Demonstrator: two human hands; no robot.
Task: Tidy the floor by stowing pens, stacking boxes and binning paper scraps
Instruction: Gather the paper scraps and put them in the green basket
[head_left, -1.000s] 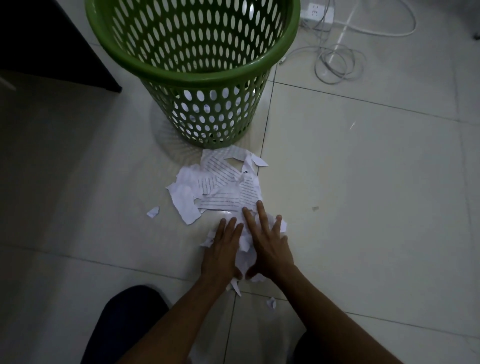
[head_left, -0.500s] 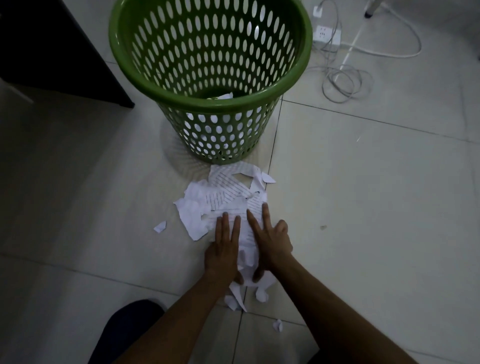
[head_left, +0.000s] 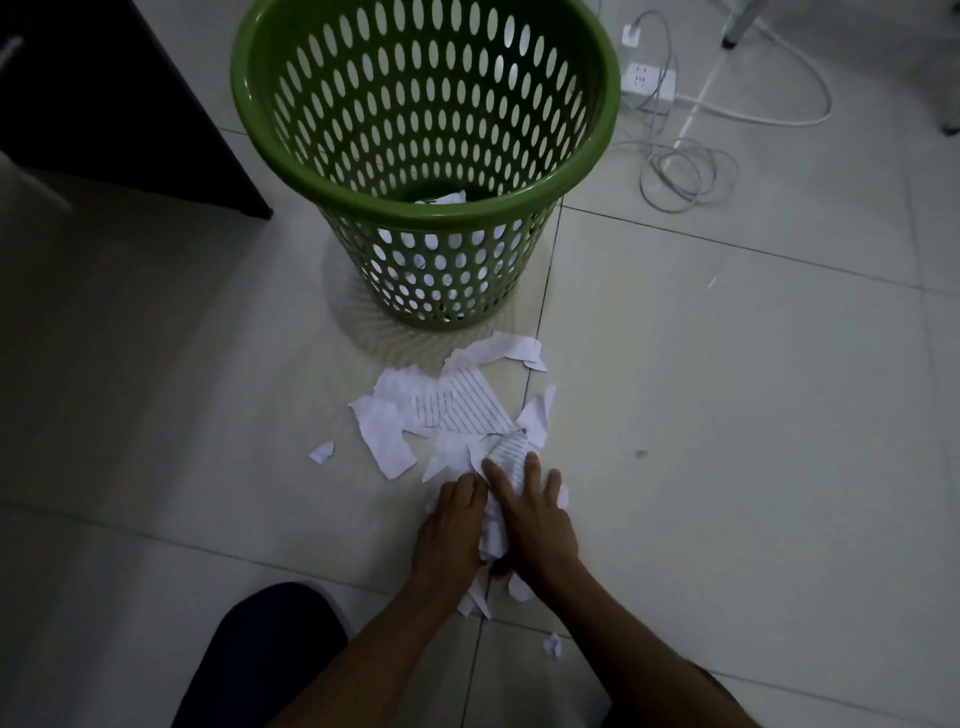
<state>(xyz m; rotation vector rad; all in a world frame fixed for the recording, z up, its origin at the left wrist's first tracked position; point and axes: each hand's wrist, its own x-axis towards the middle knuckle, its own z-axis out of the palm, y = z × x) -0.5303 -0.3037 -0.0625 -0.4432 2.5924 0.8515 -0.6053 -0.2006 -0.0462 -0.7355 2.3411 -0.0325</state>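
Torn white paper scraps (head_left: 457, 410), some printed with lines, lie in a loose pile on the tiled floor just in front of a green perforated bin (head_left: 587, 150). A few scraps show inside the bin's bottom. My left hand (head_left: 449, 530) and my right hand (head_left: 535, 514) press side by side on the near edge of the pile, squeezing a bunch of scraps between them. Small stray bits (head_left: 322, 451) lie to the left, and another stray bit (head_left: 552, 646) sits near my right forearm.
A dark cabinet (head_left: 104, 93) stands at the upper left. A white power strip (head_left: 649, 80) with coiled cables (head_left: 685, 171) lies behind the bin on the right. My dark-clad knee (head_left: 265, 654) is at the bottom left.
My hands have drawn together and pulled back toward me, bunching scraps between them. The view has tilted so the bin sits lower in frame.
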